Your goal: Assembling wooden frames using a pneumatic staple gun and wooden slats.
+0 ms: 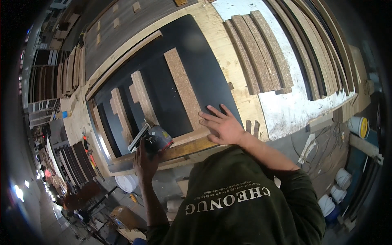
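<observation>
My left hand (143, 163) is wrapped round a dark nail gun (160, 139) with a silver magazine. The tool is over the near edge of a black panel (196, 49) with rounded corners, by the near end of a chipboard strip with a small block (143, 96). Farther right, my right hand (223, 127) lies with fingers spread at the near end of a wide chipboard strip (181, 85). Its fingers touch the corner where that strip meets the wooden rail (183, 143) along the near edge. Another strip with a block (120, 112) stands to the left.
Several loose chipboard strips (257, 53) lie on the bench at the right. Beyond them are long stacked boards (314, 49). A brown panel with small blocks (122, 32) lies at the far side. White buckets (344, 178) and cables (312, 147) are on the floor at right.
</observation>
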`<state>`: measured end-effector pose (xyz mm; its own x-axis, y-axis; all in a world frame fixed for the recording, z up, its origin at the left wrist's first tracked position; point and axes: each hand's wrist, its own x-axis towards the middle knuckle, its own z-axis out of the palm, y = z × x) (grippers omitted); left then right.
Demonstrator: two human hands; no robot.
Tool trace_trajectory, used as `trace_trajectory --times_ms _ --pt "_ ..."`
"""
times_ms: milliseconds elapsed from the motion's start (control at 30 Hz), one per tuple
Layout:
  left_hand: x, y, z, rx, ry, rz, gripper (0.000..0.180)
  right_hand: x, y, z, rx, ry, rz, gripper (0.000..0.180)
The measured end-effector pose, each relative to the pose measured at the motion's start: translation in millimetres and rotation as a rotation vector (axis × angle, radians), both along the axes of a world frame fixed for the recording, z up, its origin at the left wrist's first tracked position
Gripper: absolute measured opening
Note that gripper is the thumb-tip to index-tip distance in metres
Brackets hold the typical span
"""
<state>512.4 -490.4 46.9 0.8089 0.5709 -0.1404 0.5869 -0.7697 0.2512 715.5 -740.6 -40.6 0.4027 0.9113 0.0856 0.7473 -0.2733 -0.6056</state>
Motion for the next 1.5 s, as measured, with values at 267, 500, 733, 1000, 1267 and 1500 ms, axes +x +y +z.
trace_trajectory --times_ms 267,500,733,1000,1267,1500 --pt "-4 21 -63 0.059 -0.116 -0.179 0.070 0 1 1 0.024 -0.011 -0.026 0.053" --pt "-20 53 -26 -0.144 -0.098 -0.258 0.038 0 -1 -3 0.013 -0.034 -0.020 0.057" --pt "34 5 5 -0.151 -0.026 -0.511 0.032 0 -1 -6 0.050 -0.003 -0.061 0.052" --pt "72 -23 33 -0.504 0.064 -0.315 0.027 -1 -2 -12 0.079 0.004 -0.065 0.052" --pt "79 -21 22 -0.485 0.246 -0.367 0.037 1 -1 -10 0.061 0.022 -0.051 0.052" --pt "81 -24 21 -0.511 0.255 -0.357 0.035 1 -1 -11 0.055 0.026 -0.051 0.052"
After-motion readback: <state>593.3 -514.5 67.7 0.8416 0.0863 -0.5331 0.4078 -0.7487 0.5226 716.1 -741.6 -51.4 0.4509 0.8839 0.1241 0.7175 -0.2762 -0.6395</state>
